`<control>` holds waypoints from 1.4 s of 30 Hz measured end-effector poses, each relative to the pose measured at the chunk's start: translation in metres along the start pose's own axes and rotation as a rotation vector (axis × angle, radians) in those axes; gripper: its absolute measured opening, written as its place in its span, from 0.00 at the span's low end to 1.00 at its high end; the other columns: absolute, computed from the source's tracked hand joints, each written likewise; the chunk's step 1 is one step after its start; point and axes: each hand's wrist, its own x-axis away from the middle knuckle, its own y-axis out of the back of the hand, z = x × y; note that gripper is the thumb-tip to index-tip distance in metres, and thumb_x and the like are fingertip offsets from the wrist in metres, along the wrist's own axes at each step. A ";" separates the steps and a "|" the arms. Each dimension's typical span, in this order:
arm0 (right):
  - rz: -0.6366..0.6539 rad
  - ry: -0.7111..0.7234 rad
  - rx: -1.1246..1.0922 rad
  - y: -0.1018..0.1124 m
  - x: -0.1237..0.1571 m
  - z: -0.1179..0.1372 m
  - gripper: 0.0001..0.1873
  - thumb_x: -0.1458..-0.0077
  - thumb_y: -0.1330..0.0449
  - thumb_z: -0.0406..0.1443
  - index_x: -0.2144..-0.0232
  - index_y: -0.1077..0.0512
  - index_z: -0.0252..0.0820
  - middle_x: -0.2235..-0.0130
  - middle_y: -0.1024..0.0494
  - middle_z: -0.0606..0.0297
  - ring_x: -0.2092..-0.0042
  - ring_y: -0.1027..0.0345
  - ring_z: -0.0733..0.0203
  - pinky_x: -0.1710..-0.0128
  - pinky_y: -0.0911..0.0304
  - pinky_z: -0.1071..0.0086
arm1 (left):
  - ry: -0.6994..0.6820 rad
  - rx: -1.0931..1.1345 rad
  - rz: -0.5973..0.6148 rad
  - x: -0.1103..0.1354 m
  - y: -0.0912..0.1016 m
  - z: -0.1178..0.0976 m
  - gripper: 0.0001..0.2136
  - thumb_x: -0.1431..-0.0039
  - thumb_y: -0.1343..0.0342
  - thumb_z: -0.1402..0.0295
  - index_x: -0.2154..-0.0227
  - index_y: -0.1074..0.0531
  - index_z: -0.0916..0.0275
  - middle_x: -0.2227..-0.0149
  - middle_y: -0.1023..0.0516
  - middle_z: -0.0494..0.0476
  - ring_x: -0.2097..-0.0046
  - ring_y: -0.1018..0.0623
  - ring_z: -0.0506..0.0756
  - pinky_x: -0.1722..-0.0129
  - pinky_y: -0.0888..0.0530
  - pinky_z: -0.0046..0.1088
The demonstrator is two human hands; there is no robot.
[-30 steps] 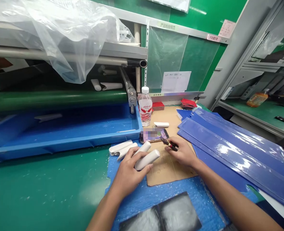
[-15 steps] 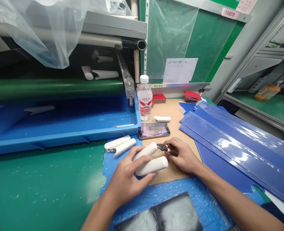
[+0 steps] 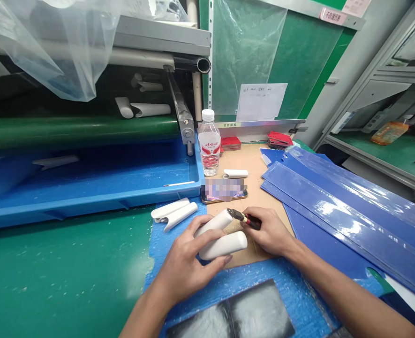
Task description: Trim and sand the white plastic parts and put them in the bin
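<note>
white plastic tubes (image 3: 224,245): matt — blue plastic sheets (image 3: 348,211): glossy — cardboard (image 3: 260,162): rough

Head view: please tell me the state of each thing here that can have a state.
Left hand: closed around two white plastic tubes.
Right hand: pinching a small red-and-black hand tool, its tip at the upper tube.
Clear plastic water bottle: upright, capped.
Flat smartphone: lying face up, screen lit.
Blue plastic tray: holding a white piece.

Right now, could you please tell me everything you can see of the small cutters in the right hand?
The small cutters have dark metal jaws and red-and-black handles, partly hidden by the fingers of the right hand, which grips them. They point left, tips at the end of the upper white plastic tube.
</note>
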 end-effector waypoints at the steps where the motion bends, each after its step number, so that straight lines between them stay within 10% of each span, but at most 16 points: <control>1: -0.002 -0.015 0.001 0.001 0.001 0.001 0.09 0.43 0.41 0.32 0.76 0.32 0.41 0.77 0.32 0.71 0.74 0.42 0.64 0.73 0.50 0.70 | -0.001 -0.005 -0.005 0.000 0.000 0.000 0.13 0.42 0.37 0.66 0.53 0.25 0.51 0.44 0.32 0.58 0.45 0.27 0.61 0.47 0.27 0.37; 23: -0.018 0.130 0.003 0.005 0.001 -0.003 0.17 0.47 0.39 0.28 0.54 0.28 0.43 0.57 0.24 0.58 0.55 0.31 0.49 0.54 0.38 0.59 | 0.110 -0.159 -0.222 0.000 0.009 0.009 0.12 0.42 0.38 0.65 0.55 0.25 0.53 0.46 0.31 0.57 0.45 0.27 0.61 0.46 0.29 0.38; 42: -0.025 -0.018 -0.014 -0.010 0.001 0.000 0.08 0.42 0.38 0.33 0.74 0.29 0.40 0.76 0.30 0.71 0.74 0.40 0.64 0.73 0.51 0.71 | 0.178 -0.167 -0.208 -0.001 0.009 0.007 0.12 0.40 0.39 0.62 0.53 0.26 0.53 0.46 0.32 0.57 0.45 0.27 0.62 0.46 0.29 0.40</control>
